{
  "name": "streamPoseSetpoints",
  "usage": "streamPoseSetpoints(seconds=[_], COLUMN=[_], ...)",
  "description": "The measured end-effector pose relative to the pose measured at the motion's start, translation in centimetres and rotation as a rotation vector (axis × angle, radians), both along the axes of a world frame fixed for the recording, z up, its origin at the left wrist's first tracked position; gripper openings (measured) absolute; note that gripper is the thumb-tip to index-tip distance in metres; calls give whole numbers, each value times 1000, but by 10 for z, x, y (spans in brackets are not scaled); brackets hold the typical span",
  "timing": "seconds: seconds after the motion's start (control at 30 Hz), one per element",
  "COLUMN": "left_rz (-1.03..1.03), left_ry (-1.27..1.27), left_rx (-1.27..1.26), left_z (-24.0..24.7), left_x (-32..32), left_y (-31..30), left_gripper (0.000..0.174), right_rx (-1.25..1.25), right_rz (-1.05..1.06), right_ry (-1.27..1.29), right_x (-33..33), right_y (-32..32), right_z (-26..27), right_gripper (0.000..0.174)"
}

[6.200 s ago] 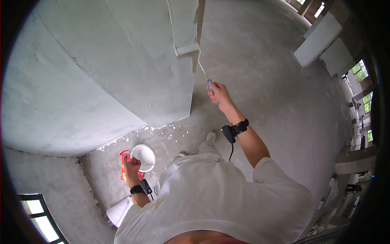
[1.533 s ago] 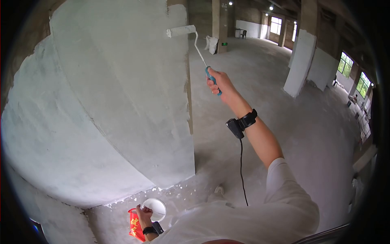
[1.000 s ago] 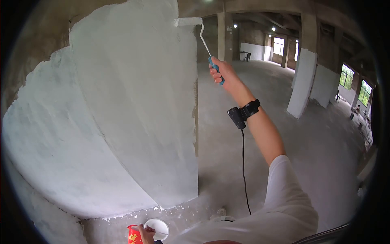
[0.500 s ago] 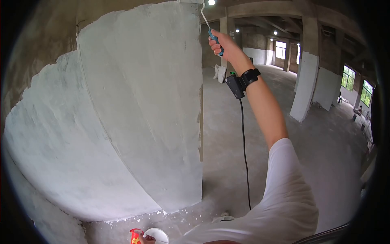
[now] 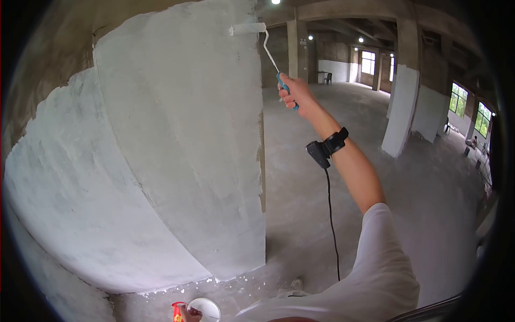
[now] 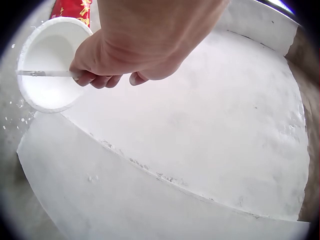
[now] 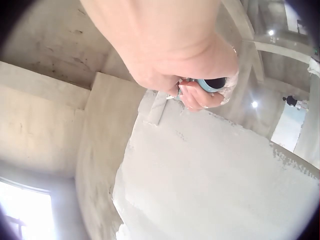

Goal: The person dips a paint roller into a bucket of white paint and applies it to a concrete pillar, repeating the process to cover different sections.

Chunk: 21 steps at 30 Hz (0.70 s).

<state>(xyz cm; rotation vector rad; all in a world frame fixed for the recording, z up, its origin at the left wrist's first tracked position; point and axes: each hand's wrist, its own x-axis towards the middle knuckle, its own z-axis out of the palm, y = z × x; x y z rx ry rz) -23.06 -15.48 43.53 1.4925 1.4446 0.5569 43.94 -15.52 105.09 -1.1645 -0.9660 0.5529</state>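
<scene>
My right hand [image 5: 296, 95] grips the blue handle [image 7: 209, 84] of a paint roller [image 5: 248, 29], arm raised. The roller's white sleeve lies against the upper part of the wall near its right edge; a bent metal rod joins it to the handle. Lower down, my left hand [image 5: 191, 313] hangs with loosely curled fingers and nothing in them. In the left wrist view it overlaps a white bucket [image 6: 31, 92] on the floor. A narrow strip [image 6: 45, 73] crosses the bucket's mouth, and white paint shows inside. Beside the bucket is a red bag with yellow markings [image 6: 74, 8].
The wall [image 5: 177, 134] is coated pale grey-white, with bare brown plaster [image 5: 59, 48] above and along its right edge. White spatters dot the floor at its foot. A cable [image 5: 331, 214] hangs from the right wrist camera. Pillars [image 5: 401, 112] and windows stand farther back.
The head view has tilted up from the floor. The roller has gone up the wall, out past the top of view half a second ago, and is now lower again. The right hand keeps its grip.
</scene>
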Motion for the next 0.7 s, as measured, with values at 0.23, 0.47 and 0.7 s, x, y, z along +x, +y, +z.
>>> streamPoseSetpoints(seconds=[0.23, 0.47, 0.7], left_rz=[60, 67, 974], left_ry=[62, -39, -975], left_rx=[301, 331, -639], left_z=[-14, 128, -67], left_x=[6, 58, 31], left_y=[-21, -54, 11], left_gripper=[54, 42, 31], right_rx=[58, 135, 70], right_rz=[-46, 70, 28], right_ry=[-102, -121, -120], right_x=[-8, -18, 2], right_y=[20, 45, 41], right_z=[26, 95, 44], right_gripper=[38, 36, 35])
